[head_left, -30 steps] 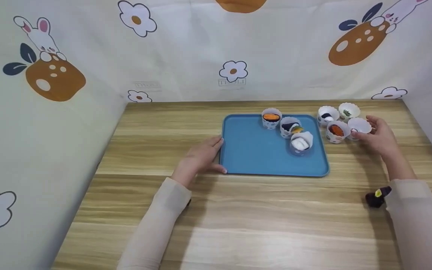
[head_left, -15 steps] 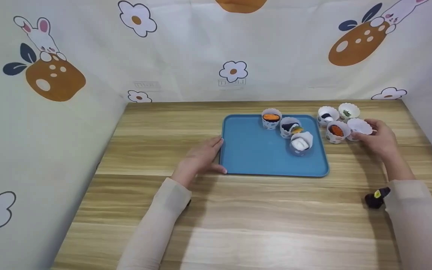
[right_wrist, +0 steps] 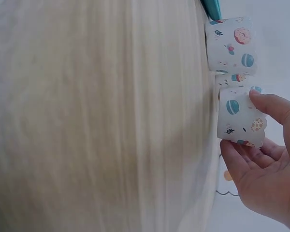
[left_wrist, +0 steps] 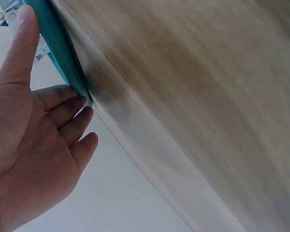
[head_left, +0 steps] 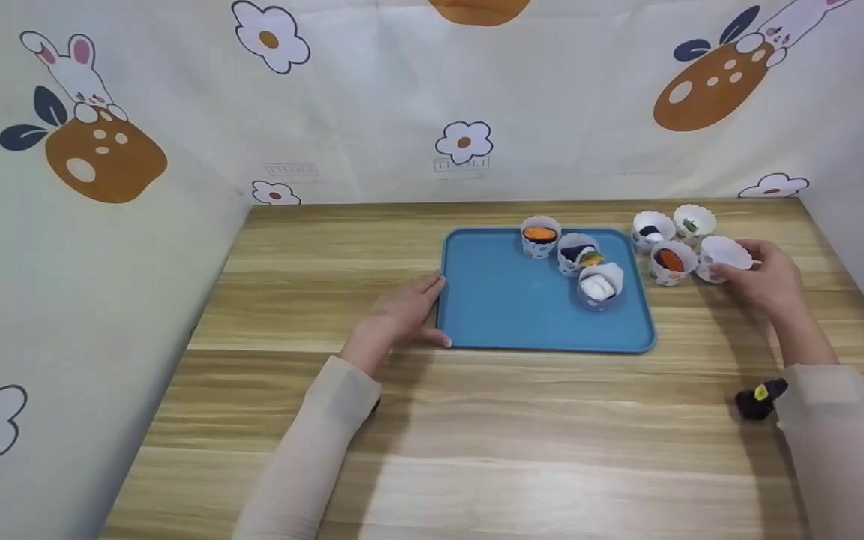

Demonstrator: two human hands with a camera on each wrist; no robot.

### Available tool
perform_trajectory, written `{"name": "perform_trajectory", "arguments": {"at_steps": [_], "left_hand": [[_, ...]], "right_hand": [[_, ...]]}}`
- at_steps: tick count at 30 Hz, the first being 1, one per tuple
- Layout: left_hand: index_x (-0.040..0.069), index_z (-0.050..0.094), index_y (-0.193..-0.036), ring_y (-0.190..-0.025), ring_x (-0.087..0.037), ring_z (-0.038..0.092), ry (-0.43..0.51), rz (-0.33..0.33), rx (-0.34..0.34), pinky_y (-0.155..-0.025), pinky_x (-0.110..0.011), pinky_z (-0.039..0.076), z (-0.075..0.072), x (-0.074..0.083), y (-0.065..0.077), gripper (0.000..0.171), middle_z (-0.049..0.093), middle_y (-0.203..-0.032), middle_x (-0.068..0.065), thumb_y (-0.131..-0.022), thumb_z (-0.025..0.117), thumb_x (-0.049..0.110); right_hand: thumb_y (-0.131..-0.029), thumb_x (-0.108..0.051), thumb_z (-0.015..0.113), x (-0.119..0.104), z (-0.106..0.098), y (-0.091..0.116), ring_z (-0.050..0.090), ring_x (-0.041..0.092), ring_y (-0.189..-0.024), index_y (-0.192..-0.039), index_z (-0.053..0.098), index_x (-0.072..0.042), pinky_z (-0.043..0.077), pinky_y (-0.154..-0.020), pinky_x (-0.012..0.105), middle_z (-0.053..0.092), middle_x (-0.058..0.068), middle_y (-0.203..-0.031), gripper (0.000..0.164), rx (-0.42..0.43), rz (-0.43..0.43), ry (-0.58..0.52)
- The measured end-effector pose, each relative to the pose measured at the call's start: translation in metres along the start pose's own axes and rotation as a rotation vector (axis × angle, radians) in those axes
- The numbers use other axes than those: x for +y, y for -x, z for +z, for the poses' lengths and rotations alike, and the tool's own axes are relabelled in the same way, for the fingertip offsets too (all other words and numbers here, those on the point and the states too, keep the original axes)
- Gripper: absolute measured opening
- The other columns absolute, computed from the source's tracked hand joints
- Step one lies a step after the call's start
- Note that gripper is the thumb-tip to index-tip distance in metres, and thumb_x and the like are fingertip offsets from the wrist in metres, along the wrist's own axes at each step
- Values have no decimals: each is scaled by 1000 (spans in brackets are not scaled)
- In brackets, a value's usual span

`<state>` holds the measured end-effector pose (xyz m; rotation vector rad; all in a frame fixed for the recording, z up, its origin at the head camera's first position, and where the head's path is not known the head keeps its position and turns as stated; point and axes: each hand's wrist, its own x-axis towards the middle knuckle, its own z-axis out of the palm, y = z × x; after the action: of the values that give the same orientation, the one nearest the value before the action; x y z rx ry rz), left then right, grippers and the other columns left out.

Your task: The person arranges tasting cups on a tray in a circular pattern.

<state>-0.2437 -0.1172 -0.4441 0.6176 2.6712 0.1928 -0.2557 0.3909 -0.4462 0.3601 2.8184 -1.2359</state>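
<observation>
My right hand [head_left: 768, 279] pinches a white paper baking cup [head_left: 724, 259] between thumb and fingers, close over the table. In the right wrist view this cup [right_wrist: 240, 116] shows printed macarons and leaves and a scalloped rim. My left hand [head_left: 400, 313] lies at the left edge of a blue tray [head_left: 511, 307], fingers along its side and thumb at its front corner. On the tray stand three similar cups: one with an orange-topped piece [head_left: 540, 234], one with dark and yellow contents [head_left: 577, 253], and one with white contents [head_left: 600, 286].
Left of the held cup, on the wooden table [head_left: 552, 442], stand a cup with red-orange contents [head_left: 672, 262], one with black and white contents [head_left: 652, 231], and one with something green [head_left: 694, 223]. A printed fabric wall [head_left: 372, 97] closes off the back.
My right hand has moved slightly right with the held cup, which now leans a little more and stands further from its neighbour. My left hand stays at the tray.
</observation>
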Motion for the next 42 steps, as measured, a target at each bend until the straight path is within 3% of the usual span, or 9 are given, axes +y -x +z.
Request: {"name": "perform_trajectory", "arguments": {"at_steps": [4, 9, 12, 16, 27, 32, 36, 39, 42], "left_hand": [[8, 15, -160, -156, -26, 16, 3, 0, 7, -127, -41, 20, 0, -1, 0, 108, 11, -169, -7, -83, 74, 55], [8, 17, -160, -156, -26, 15, 31, 5, 16, -127, -41, 20, 1, -1, 1, 106, 13, -169, -7, -84, 75, 52], [7, 18, -160, -156, -26, 15, 54, 8, 21, -127, -41, 19, 1, -1, 2, 104, 13, -169, -8, -85, 75, 49], [6, 18, -160, -156, -27, 15, 52, 8, 26, -127, -42, 19, 0, 0, 3, 104, 14, -169, -9, -85, 75, 50], [8, 17, -160, -156, -28, 16, -1, -3, 24, -126, -45, 21, 1, -1, 1, 105, 12, -169, -8, -84, 73, 55], [8, 18, -160, -156, -28, 16, 0, 1, 23, -126, -45, 22, 2, -2, 1, 105, 12, -169, -7, -84, 73, 55], [8, 17, -160, -156, -27, 15, -1, 2, 19, -126, -44, 21, 2, -2, 1, 106, 12, -169, -7, -84, 73, 56], [8, 17, -160, -156, -25, 15, -19, 4, 13, -127, -41, 20, 2, -2, 1, 107, 12, -169, -7, -83, 72, 57], [8, 17, -160, -156, -24, 16, -37, 7, 12, -127, -40, 21, 1, -2, 0, 107, 13, -169, -7, -83, 72, 58]], "right_hand": [[-97, -38, 60, -3, -3, 4, 36, 51, -137, -150, 28, 11, 37, -109, 56, 33, 38, -151, 79, 9, -4, 6], [-96, -37, 63, -4, -4, 9, 45, 45, -128, -148, 32, 12, 40, -85, 18, 39, 36, -148, 78, 28, -41, 15], [-95, -36, 66, -4, -4, 12, 54, 24, -110, -147, 35, 12, 36, -73, 4, 42, 34, -145, 77, 41, -64, 10], [-94, -34, 67, -6, -5, 17, 47, 0, -95, -145, 38, 11, 36, -69, 0, 45, 32, -142, 75, 56, -86, 13], [-94, -33, 68, -13, -9, 31, 39, -15, -83, -145, 40, 11, 39, -67, -2, 46, 33, -140, 73, 80, -113, -5], [-94, -33, 68, -19, -8, 36, 57, 14, -103, -146, 38, 10, 39, -67, -3, 45, 34, -142, 74, 71, -111, -5], [-94, -31, 69, -24, -6, 42, 51, 42, -123, -145, 38, 11, 40, -69, -4, 44, 33, -142, 73, 66, -122, -24], [-93, -28, 71, -27, -5, 46, 60, 15, -110, -144, 40, 11, 43, -70, -3, 50, 21, -133, 72, 70, -133, -44], [-91, -26, 72, -31, -3, 50, 46, -13, -95, -142, 41, 11, 45, -72, -1, 49, 10, -127, 70, 72, -153, -65]]}}
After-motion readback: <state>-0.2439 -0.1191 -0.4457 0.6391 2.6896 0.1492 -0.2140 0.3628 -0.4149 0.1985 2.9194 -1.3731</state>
